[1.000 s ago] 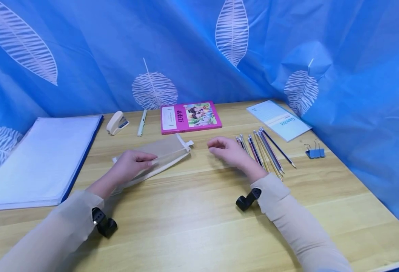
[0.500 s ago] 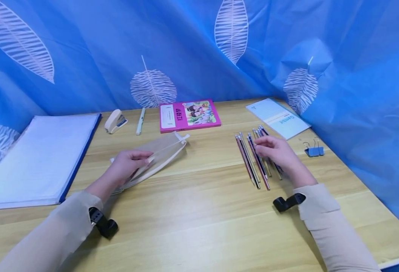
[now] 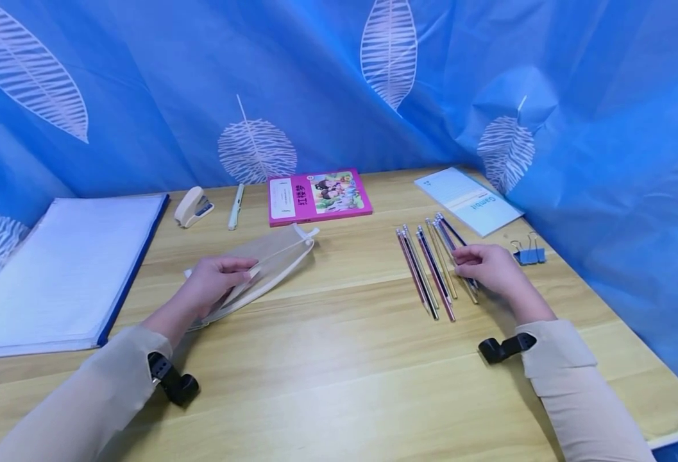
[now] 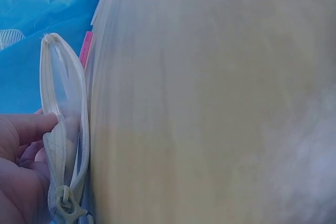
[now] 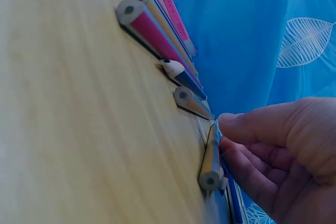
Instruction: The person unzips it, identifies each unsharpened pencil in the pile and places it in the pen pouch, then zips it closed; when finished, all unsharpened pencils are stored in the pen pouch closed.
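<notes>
My left hand [image 3: 214, 285] pinches the open edge of a translucent zip pouch [image 3: 281, 253] lying on the table. In the left wrist view, thumb and fingers grip the pouch's white zip border [image 4: 68, 153], with a zip pull [image 4: 68, 211] hanging below. At the right, my right hand [image 3: 491, 269] is over the right end of a spread row of pencils [image 3: 422, 273]. Its curled thumb and fingertips take hold of a gold pencil [image 5: 211, 158] there, though the exact contact is partly hidden. Several striped pencils lie apart to its left.
Behind are a pink book [image 3: 321, 197], a pale green pen [image 3: 236, 206] and a cream stapler [image 3: 193, 206]. A large white folder [image 3: 64, 276] lies far left. A notepad [image 3: 470, 200] and a blue binder clip [image 3: 529, 255] lie at right, before a blue curtain [image 3: 315, 83].
My right hand moved right from beside the pouch, across the pencils to their right end. The pencils on the left are spread out and shifted nearer. My left hand stays on the pouch.
</notes>
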A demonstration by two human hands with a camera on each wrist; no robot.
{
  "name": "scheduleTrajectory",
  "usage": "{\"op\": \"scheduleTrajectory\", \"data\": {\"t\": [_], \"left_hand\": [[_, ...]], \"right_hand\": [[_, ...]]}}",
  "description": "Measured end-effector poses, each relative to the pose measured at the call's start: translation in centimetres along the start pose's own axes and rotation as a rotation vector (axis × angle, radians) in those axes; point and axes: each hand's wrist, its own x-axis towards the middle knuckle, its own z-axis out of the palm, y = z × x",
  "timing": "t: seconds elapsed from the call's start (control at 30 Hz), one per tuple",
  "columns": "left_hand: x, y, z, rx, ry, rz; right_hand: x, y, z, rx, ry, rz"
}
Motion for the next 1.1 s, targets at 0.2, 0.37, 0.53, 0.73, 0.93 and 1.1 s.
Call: {"op": "scheduleTrajectory", "data": {"t": [0.2,0.37,0.53,0.73,0.93,1.1], "left_hand": [[0.1,-0.2,0.0,-0.016,0.007,-0.006],[0.1,-0.3,0.1,-0.031,0.007,-0.016],[0.1,-0.1,0.2,-0.027,0.005,-0.028],[0.2,0.4,0.6,0.023,0.015,0.001],[0.0,0.8,0.7,0.036,0.016,0.004],[-0.1,0.9,0.6,0.034,0.026,0.007]], "right_hand": [[0.3,-0.4,0.3,-0.165,0.019,-0.028],[0.5,-0.9,0.5,-0.244,0.002,-0.018],[0.7,-1.2,0.4,-0.237,0.003,0.022],[0.8,-1.6,0.2,-0.147,0.010,0.131],[0.7,-2.5,0.3,0.162,-0.020,0.260],[1.1,-4.5,1.0,0.456,-0.065,0.227]]}}
